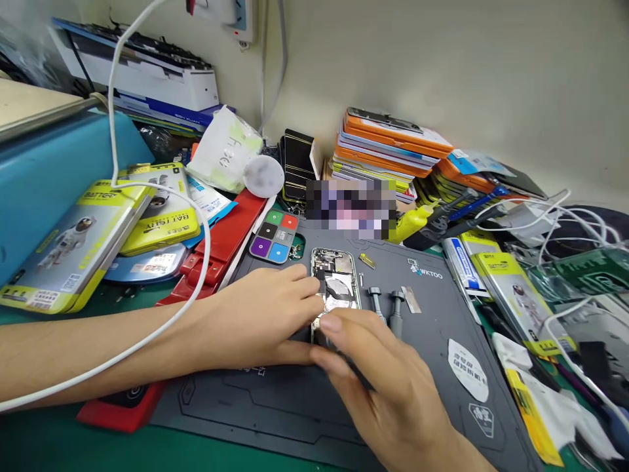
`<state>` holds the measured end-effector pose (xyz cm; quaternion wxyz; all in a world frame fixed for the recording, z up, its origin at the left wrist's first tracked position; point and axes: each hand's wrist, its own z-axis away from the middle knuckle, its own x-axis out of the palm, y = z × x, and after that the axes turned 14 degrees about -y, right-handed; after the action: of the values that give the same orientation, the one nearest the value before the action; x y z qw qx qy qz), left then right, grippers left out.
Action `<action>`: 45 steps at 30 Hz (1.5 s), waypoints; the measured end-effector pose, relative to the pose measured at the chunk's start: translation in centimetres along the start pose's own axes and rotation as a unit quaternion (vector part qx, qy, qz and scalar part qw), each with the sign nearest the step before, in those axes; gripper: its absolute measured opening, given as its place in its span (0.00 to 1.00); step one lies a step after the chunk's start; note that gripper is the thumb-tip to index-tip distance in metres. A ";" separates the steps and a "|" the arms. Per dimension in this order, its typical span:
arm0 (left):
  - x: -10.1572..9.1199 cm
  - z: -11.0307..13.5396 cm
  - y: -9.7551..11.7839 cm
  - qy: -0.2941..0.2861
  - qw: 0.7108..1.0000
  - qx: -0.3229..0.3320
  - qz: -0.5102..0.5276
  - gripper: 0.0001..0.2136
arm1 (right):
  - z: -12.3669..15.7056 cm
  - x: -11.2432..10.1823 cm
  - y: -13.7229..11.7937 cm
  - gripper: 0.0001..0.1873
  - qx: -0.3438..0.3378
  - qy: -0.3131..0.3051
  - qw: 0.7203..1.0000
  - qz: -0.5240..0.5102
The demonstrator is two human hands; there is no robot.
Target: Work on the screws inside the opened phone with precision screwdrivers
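An opened smartphone (343,267) lies on the dark grey work mat (255,400), its inner parts and a round pale coil area showing. My left hand (282,305) reaches in from the left, its curled fingers on the phone's left edge and its thumb low by the near corner. Around the phone's near end bends my right hand (388,373), index finger and thumb closed at the lower left corner. Both hands cover that end, so any small part between the fingertips is hidden. Two grey screwdrivers (396,308) lie just right of the phone.
A colored-square tray (276,236) sits beyond my left hand. Battery boxes (73,246) and a red tool (221,252) lie left; stacked orange boxes (388,141) stand at the back. A white cable (209,242) loops across my left forearm. More packets and cables crowd the right.
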<state>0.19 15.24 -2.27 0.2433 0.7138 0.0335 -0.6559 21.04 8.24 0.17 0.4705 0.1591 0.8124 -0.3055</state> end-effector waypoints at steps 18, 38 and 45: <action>-1.9 0.0 -0.1 -0.031 0.974 -0.081 0.212 0.07 | 2.3 1.0 1.3 0.41 0.077 0.024 0.981 -0.176; -1.7 -0.1 -0.5 -0.034 0.965 -0.059 0.255 0.02 | 1.5 0.7 1.0 0.35 0.170 0.106 0.935 -0.291; -1.7 -0.1 -0.5 -0.035 0.965 -0.066 0.250 0.02 | 1.5 0.7 0.9 0.34 0.176 0.144 0.931 -0.285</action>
<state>-0.16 16.22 -0.81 0.4472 0.6585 -0.1113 -0.5950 22.20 7.88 -1.29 0.2059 0.0438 0.8161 -0.5382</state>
